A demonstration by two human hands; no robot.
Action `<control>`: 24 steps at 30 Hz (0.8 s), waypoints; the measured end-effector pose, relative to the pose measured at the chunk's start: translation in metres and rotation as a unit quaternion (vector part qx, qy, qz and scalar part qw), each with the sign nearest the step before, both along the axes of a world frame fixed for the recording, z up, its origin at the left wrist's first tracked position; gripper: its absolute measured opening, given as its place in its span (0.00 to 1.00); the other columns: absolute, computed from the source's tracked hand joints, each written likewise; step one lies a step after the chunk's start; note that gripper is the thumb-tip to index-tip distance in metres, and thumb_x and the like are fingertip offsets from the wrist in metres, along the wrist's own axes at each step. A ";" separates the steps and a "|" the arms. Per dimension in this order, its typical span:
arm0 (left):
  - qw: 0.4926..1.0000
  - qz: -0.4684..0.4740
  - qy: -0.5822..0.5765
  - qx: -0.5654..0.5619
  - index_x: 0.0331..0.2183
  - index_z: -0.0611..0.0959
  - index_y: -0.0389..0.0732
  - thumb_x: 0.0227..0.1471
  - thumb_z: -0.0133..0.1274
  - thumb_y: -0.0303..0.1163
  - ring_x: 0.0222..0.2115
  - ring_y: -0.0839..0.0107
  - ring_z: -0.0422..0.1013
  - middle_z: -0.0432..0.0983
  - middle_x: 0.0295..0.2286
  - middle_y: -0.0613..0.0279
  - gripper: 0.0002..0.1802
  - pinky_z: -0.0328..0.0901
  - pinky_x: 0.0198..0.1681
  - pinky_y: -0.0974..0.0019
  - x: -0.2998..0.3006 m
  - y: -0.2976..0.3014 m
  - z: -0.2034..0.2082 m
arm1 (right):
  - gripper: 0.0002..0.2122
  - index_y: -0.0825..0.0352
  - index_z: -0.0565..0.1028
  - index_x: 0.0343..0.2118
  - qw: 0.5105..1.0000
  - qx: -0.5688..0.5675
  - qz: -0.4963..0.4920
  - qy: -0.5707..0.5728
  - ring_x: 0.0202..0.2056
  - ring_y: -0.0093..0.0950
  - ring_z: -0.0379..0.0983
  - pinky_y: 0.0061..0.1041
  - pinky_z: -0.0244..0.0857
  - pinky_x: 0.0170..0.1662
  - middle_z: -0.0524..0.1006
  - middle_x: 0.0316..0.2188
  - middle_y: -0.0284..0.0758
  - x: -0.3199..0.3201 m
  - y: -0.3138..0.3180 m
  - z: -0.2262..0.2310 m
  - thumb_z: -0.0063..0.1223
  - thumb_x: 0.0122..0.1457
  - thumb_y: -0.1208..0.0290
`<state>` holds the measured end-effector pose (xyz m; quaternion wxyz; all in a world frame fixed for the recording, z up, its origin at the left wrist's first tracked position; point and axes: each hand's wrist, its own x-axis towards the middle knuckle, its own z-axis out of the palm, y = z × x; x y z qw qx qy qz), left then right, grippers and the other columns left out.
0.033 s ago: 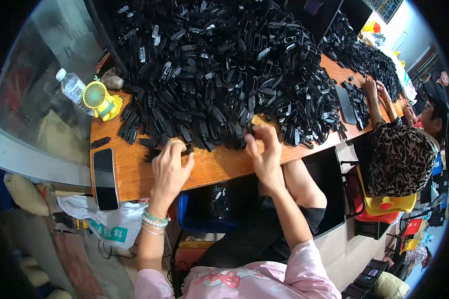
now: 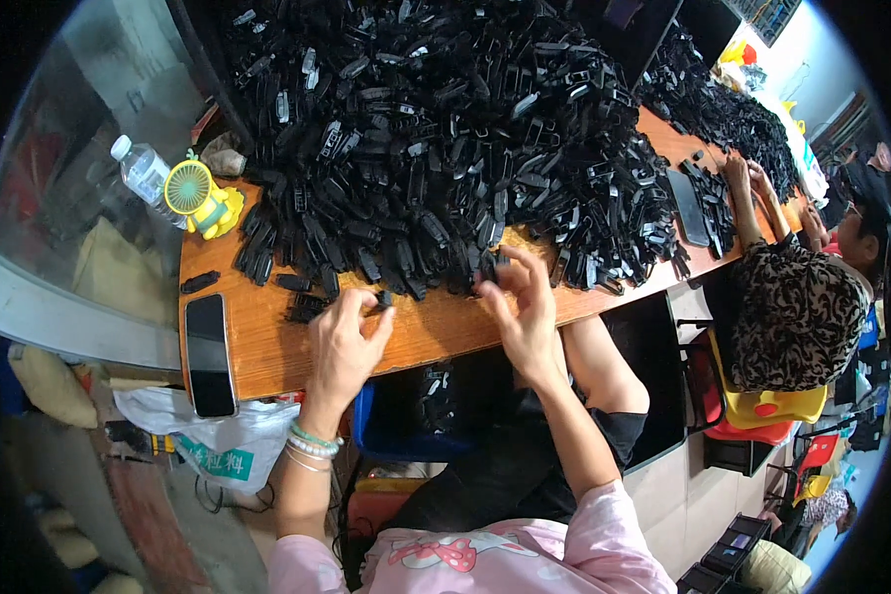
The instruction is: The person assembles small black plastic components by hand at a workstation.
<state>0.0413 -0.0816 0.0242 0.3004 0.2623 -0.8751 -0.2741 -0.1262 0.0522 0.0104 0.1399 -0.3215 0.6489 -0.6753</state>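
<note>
A long wooden table (image 2: 267,346) runs toward the upper right, red chair (image 2: 708,396) and pale floor (image 2: 688,500) (lower right) beside it.

1. A wooden tabletop (image 2: 436,337) of orange-brown colour runs from the left of the frame toward the upper right, its near edge bending with the lens.
2. A huge heap of small black plastic parts (image 2: 436,129) covers most of it, filling the upper centre of the frame.
3. A few loose black parts (image 2: 302,297) lie apart from the heap at centre left, near the bare front strip.
4. A black phone (image 2: 210,353) lies flat at the left end.
5. A small yellow fan (image 2: 198,195) and a clear water bottle (image 2: 144,173) stand at the upper left.
6. A second pile of black parts (image 2: 733,114) and a dark flat tray (image 2: 687,206) sit at the upper right.
</note>
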 end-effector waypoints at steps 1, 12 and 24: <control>0.994 -0.017 0.024 0.104 0.29 0.72 0.36 0.43 0.61 0.26 0.17 0.73 0.69 0.73 0.21 0.61 0.13 0.63 0.19 0.72 0.000 0.008 -0.001 | 0.15 0.70 0.72 0.44 0.999 0.017 0.034 0.010 0.39 0.28 0.73 0.26 0.66 0.43 0.76 0.37 0.39 0.009 0.007 -0.001 0.56 0.52 0.75; 0.965 -0.138 0.089 0.204 0.36 0.78 0.29 0.43 0.60 0.23 0.19 0.69 0.71 0.74 0.23 0.55 0.15 0.64 0.22 0.70 0.002 0.037 0.017 | 0.22 0.69 0.67 0.52 0.956 0.085 0.225 0.169 0.33 0.40 0.70 0.30 0.65 0.39 0.72 0.31 0.44 0.034 0.030 0.024 0.51 0.52 0.81; 0.981 -0.154 0.077 0.089 0.32 0.77 0.27 0.44 0.58 0.23 0.21 0.57 0.69 0.71 0.22 0.50 0.12 0.62 0.24 0.63 0.003 0.038 0.026 | 0.24 0.76 0.64 0.49 0.896 0.109 0.175 0.393 0.31 0.41 0.66 0.34 0.61 0.35 0.68 0.29 0.44 0.043 0.030 0.017 0.49 0.46 0.84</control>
